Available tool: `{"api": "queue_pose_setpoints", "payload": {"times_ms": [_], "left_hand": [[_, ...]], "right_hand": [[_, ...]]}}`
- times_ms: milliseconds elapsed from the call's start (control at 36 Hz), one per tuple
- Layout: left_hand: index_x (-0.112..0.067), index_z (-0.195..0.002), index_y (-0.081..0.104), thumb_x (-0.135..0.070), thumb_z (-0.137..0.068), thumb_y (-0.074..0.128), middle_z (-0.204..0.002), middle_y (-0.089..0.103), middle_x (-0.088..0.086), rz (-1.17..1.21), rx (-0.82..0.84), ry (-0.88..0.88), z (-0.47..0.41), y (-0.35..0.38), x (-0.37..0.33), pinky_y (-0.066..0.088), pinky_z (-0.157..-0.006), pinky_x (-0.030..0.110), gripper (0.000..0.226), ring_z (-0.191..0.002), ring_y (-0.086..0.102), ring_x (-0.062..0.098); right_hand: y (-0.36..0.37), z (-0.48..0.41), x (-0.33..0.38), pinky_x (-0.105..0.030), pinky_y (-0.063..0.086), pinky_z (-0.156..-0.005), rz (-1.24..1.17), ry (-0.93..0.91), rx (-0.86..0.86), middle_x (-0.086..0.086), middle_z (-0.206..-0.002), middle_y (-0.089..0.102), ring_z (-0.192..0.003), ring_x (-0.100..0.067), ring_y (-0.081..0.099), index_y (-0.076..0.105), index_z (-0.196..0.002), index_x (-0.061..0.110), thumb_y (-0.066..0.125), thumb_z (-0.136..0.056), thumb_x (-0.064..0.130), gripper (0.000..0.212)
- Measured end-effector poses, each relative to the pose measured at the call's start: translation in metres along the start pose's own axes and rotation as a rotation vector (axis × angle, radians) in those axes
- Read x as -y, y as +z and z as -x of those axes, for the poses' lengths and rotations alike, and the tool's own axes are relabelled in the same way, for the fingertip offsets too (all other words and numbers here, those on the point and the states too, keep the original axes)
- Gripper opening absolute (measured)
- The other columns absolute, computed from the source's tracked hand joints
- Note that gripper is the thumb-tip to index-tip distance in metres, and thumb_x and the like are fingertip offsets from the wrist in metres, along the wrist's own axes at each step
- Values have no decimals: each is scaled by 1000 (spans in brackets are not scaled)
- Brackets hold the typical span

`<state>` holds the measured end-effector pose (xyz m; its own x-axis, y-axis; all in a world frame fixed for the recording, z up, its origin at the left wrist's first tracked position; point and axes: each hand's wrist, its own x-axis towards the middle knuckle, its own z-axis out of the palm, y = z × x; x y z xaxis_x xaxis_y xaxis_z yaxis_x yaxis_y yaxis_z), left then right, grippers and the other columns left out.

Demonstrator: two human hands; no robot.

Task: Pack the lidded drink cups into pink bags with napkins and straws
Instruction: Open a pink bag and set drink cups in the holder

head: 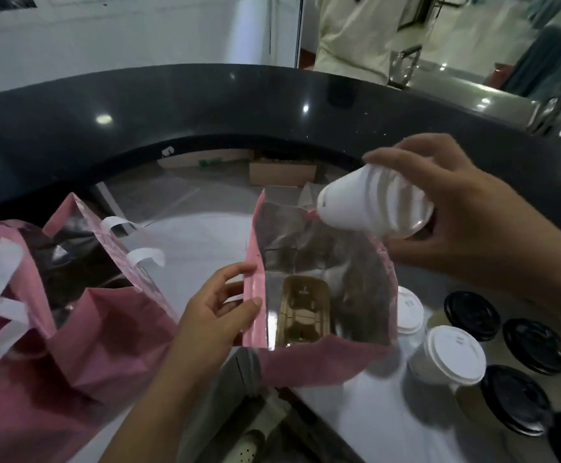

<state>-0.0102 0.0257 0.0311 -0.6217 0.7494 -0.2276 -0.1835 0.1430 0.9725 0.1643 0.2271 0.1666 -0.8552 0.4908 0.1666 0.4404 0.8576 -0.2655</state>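
"Over the mouth of the open pink bag (305,365), what is the right hand (472,222) doing?"

"It grips a white cup (369,205) around the wall, with fingers curled over it and the thumb under it. The cup is tilted almost on its side, with the narrow base toward the far right corner of the bag. Whether the base touches the rim there, I cannot tell."

"And the left hand (219,312)?"

"It pinches the left rim of the same bag between thumb and fingers, and the mouth stands wide open. The inside is silver, and on the bottom lies a brown cardboard cup tray (305,315)."

"Where are the other cups?"

"On the pale counter (355,422), to the right of the bag. Two cups with white lids (447,354) stand upright, one just beside the bag's right wall, the other nearer to me. Further right stand several cups with black lids (472,315), close together."

"Is anything on the left side?"

"A second pink bag (105,329) with white handles (1,272), also open, just beside the left wrist. Behind everything curves a dark shiny ledge (205,101), and beyond it stands a person (349,38) in pale clothes."
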Motion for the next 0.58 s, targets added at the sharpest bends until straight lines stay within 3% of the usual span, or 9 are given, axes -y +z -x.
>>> {"api": "queue_pose_setpoints", "payload": {"times_ms": [111,194,306,417,583], "left_hand": [[-35,-110,70,4,-91,61,-101,72,0,70,-6,-17,-1,-1,4,56,-63,30,44,-80,71,13],[-30,-112,69,7,-91,59,-100,72,4,113,-3,-10,-2,-4,4,55,-60,25,44,-79,72,13],[-30,-116,68,8,-92,58,-99,71,3,106,39,13,-2,-10,3,53,-59,20,46,-76,70,7],[-34,-114,68,7,-91,60,-96,70,-6,75,69,38,-4,-16,4,52,-61,17,48,-77,69,2],[-45,-110,69,3,-90,63,-105,71,-6,48,95,51,-9,-27,10,53,-69,21,52,-88,69,7]], "right_hand": [[26,-10,33,-23,49,-76,74,-118,228,13,-148,29,-100,-6,50,28,-145,49,70,-64,52,91],[66,-24,32,-29,47,-93,180,-156,329,9,-148,36,-124,-16,46,26,-145,48,74,-72,51,87],[109,-40,22,-35,47,-95,259,-95,439,3,-142,43,-123,-23,48,29,-147,43,70,-78,51,81],[136,-54,18,-38,48,-98,297,-38,480,-2,-145,43,-125,-26,47,30,-149,36,74,-78,40,84],[163,-68,14,-33,46,-95,235,39,502,-1,-141,45,-122,-23,47,32,-150,35,78,-76,37,87]]}}
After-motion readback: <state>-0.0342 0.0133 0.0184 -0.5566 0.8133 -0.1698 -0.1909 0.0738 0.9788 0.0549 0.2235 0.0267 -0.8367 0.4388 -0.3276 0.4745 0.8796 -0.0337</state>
